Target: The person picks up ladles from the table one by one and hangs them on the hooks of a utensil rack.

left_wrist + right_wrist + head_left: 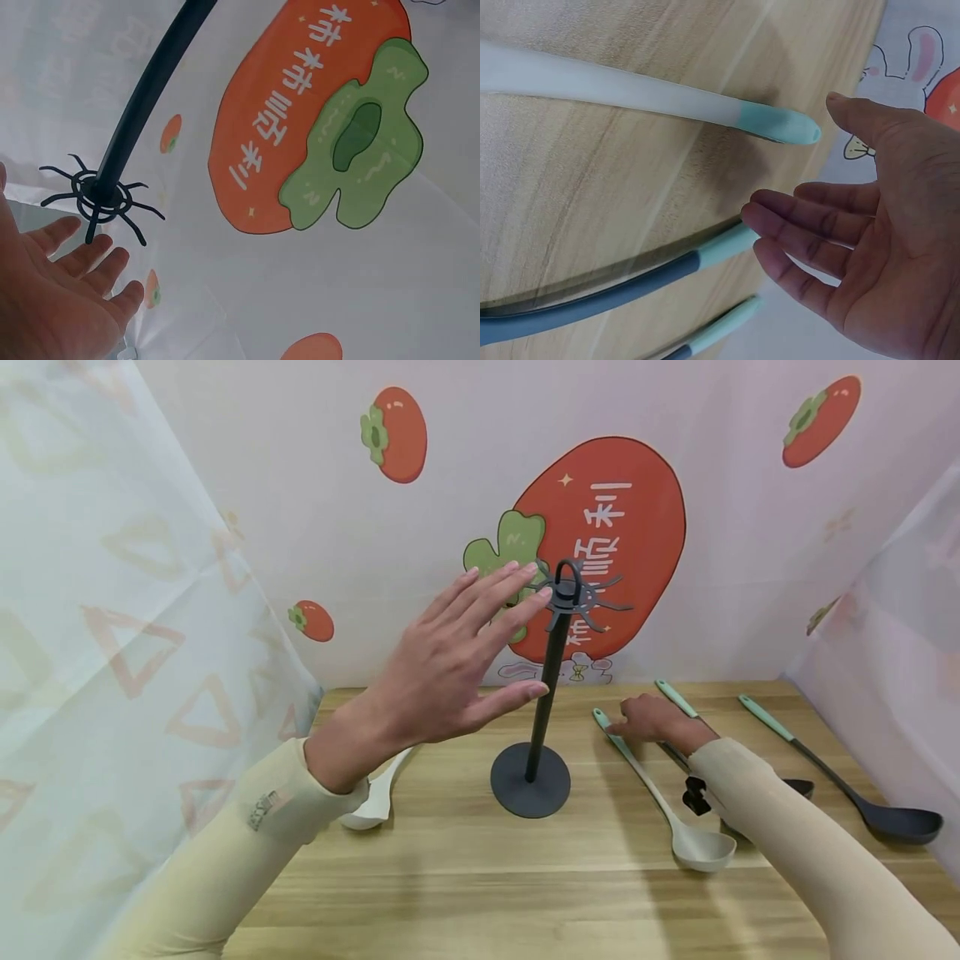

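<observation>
A black utensil stand [551, 677] rises upright from its round base, with a ring of hooks and a loop at the top. My left hand [450, 660] is raised beside it, fingers extended and fingertips close to the hooks [101, 195]. At the right, my right hand [652, 722] reaches over a pale ladle [701, 847] with a mint-green handle end. In the right wrist view, the thumb and slightly bent fingers of that hand [870, 217] are spread apart near the mint tip [787, 126], holding nothing.
A second mint-tipped utensil [675, 697] lies partly hidden under the right arm. Farther right is a black ladle [903, 822]. A white utensil [375, 802] rests left of the stand, partly behind the left arm. Patterned cloth [465, 427] encloses the wooden table [487, 893].
</observation>
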`<move>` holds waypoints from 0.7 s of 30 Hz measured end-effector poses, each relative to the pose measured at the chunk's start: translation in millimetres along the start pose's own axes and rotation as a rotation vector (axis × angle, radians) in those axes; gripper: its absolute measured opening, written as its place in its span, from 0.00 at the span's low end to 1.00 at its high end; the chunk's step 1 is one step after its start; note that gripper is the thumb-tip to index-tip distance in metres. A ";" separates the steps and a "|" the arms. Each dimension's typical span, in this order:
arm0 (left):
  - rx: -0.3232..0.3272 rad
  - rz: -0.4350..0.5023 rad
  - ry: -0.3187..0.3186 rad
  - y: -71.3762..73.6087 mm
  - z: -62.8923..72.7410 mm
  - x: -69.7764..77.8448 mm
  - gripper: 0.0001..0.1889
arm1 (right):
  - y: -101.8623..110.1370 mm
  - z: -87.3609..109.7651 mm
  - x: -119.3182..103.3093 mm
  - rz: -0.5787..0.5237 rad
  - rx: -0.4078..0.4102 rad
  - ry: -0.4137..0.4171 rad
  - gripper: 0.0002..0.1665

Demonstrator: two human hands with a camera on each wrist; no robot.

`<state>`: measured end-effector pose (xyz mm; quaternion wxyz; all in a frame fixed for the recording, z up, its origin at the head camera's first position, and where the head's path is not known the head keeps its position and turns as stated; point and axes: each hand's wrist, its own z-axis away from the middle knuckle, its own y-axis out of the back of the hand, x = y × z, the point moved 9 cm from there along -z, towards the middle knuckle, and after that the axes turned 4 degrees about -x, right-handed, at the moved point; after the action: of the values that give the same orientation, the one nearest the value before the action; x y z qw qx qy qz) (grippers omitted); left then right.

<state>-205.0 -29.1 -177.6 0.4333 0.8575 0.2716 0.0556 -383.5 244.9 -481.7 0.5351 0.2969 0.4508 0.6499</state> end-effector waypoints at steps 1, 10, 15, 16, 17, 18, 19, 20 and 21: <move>0.002 -0.002 -0.002 -0.2 -1.3 0.4 0.41 | -1.5 -1.2 0.2 0.005 -0.006 -0.007 0.32; 0.003 -0.012 -0.051 -6.3 -10.3 3.5 0.40 | -8.4 -6.9 5.2 0.002 -0.038 -0.049 0.26; -0.007 0.053 -0.082 -10.1 -12.7 5.2 0.39 | -12.0 -8.9 6.1 -0.011 -0.045 -0.034 0.25; -0.012 0.062 -0.085 -11.4 -12.9 5.3 0.39 | -12.5 -9.4 5.8 -0.011 -0.042 -0.026 0.25; -0.016 0.068 -0.088 -12.3 -13.0 5.4 0.39 | -12.9 -10.2 5.5 -0.007 -0.038 -0.022 0.25; -0.020 0.071 -0.089 -13.1 -13.2 5.5 0.39 | -12.9 -10.6 4.8 -0.003 -0.031 -0.016 0.26; -0.021 0.072 -0.092 -13.7 -13.2 5.6 0.39 | -13.1 -11.0 4.0 -0.001 -0.027 -0.011 0.26; -0.021 0.073 -0.094 -14.1 -13.5 5.7 0.39 | -13.1 -11.3 3.2 0.004 -0.022 -0.006 0.26; -0.019 0.075 -0.096 -14.4 -13.7 5.9 0.39 | -13.3 -11.3 2.2 0.007 -0.019 -0.003 0.26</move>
<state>-210.5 -9.4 -181.1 0.4515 0.8647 0.2174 0.0331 -388.3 244.2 -498.6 0.5364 0.2943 0.4427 0.6555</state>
